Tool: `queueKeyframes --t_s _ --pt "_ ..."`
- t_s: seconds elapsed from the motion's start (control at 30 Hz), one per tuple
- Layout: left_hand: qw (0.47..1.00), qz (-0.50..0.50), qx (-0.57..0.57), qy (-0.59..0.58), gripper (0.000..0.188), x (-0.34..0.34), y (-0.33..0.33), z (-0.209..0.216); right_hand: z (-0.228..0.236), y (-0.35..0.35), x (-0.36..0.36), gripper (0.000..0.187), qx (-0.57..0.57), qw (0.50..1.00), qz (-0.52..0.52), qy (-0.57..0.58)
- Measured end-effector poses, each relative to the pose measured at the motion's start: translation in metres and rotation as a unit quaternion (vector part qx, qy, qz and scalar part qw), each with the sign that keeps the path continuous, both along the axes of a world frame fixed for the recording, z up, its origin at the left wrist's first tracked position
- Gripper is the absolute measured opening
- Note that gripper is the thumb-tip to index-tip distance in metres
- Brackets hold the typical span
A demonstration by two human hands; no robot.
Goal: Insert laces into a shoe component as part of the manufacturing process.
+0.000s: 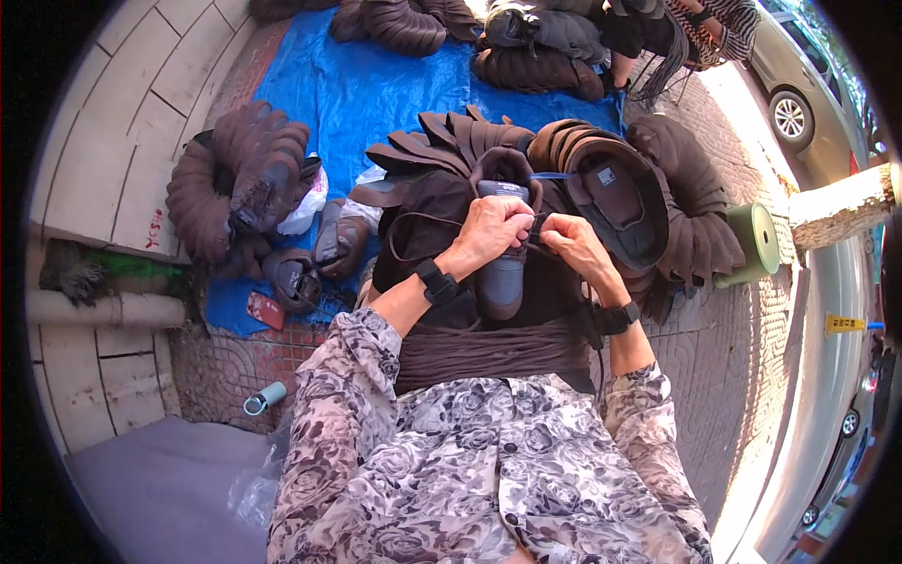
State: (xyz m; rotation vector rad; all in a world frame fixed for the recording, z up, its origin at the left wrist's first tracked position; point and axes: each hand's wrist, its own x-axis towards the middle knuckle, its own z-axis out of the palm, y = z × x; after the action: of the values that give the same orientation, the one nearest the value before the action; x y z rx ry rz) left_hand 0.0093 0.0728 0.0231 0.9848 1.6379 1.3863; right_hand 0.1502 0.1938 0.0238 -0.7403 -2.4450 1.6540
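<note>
A dark grey shoe (500, 287) rests on my lap, its toe pointing toward me. Over its throat, my left hand (490, 230) is closed in a pinch on a thin brown shoelace (427, 218), which loops out to the left. Just to the right, my right hand (577, 246) also pinches the lace, fingertips close to the left hand's. The fingers partly cover the eyelets and the lace ends. A thick bundle of brown shoelaces (489, 359) lies across my lap below the toe.
Rows of nested brown shoes (691, 179) curve around to the right, with another coil (230, 174) at left on a blue tarp (376, 89). Nearby are a red phone (266, 310), a bottle (265, 399), a green roll (752, 240) and a tree trunk (841, 207). Another person's arm (711, 28) shows at upper right.
</note>
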Motion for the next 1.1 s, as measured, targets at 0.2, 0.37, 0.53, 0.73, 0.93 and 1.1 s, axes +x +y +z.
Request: queueKeyframes --t_s 0.2,0.37,0.53,0.73,0.93,1.1 --pt "1.000 0.001 -0.005 -0.003 0.014 -0.002 0.001 -0.004 -0.010 -0.001 0.002 0.016 0.062 0.998 0.015 0.011" --pt "1.000 0.009 -0.001 0.002 0.014 -0.001 0.000 -0.004 -0.009 -0.002 -0.002 0.017 0.102 0.995 0.020 -0.005" --pt "1.000 0.003 -0.002 -0.018 0.014 -0.002 0.000 -0.003 -0.016 -0.007 -0.004 0.017 0.118 0.993 0.013 0.011" --pt "0.951 0.197 0.105 0.212 0.008 -0.032 -0.046 -0.004 0.003 -0.015 -0.003 0.023 0.309 0.945 -0.023 0.105" --pt "0.854 0.186 0.114 0.471 0.006 -0.033 -0.063 -0.019 0.009 -0.045 -0.045 0.025 0.214 0.965 0.090 0.120" --pt "0.884 0.067 0.009 0.463 0.008 -0.038 -0.060 -0.033 0.008 -0.033 -0.045 0.024 0.181 0.978 0.086 0.053"
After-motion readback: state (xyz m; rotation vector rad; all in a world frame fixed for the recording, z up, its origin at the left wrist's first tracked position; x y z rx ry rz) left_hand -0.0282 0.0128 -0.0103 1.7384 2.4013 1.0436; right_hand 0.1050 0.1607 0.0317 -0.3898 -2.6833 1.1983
